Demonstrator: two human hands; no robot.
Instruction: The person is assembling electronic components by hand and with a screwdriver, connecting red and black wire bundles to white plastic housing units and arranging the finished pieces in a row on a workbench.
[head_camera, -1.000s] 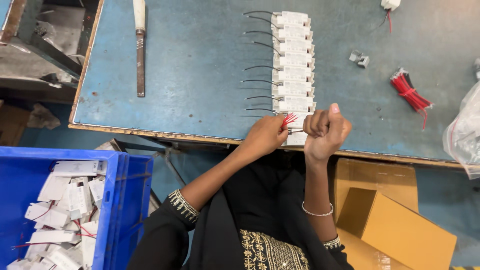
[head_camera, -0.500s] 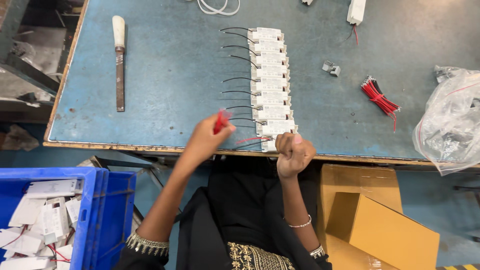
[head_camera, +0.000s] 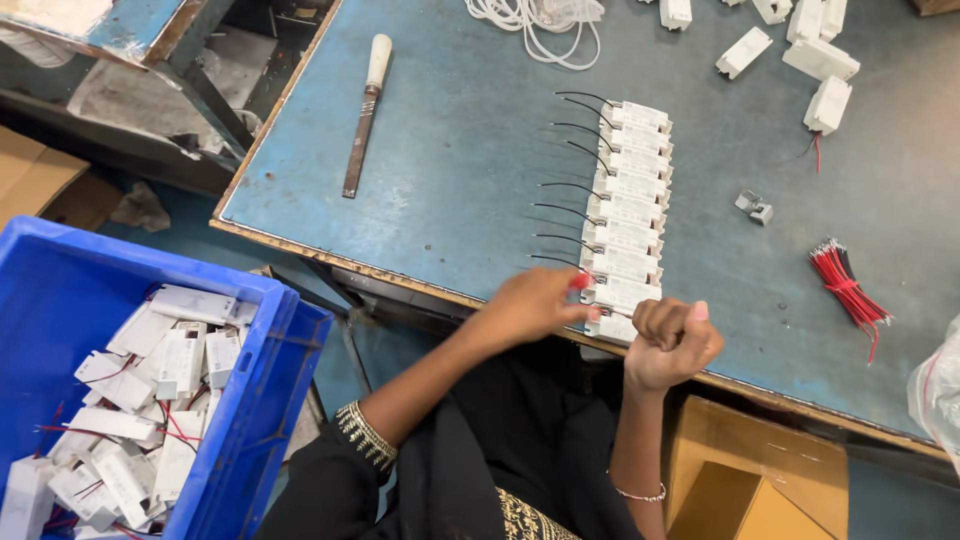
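My left hand pinches the end of a short red wire at the near edge of the blue-grey table. The wire tip sits against the nearest units of a row of white driver modules, each with a thin black lead pointing left. My right hand is a closed fist beside the lowest white module and seems to grip its end; the grip itself is hidden.
A blue crate of white modules stands at my left. On the table lie a wooden-handled tool, a red wire bundle, a small metal clip, loose modules and a white cable coil. A cardboard box sits below.
My left hand has moved right with the red wire, from out beside the row back to the lowest modules. The right fist has stayed at the table edge.
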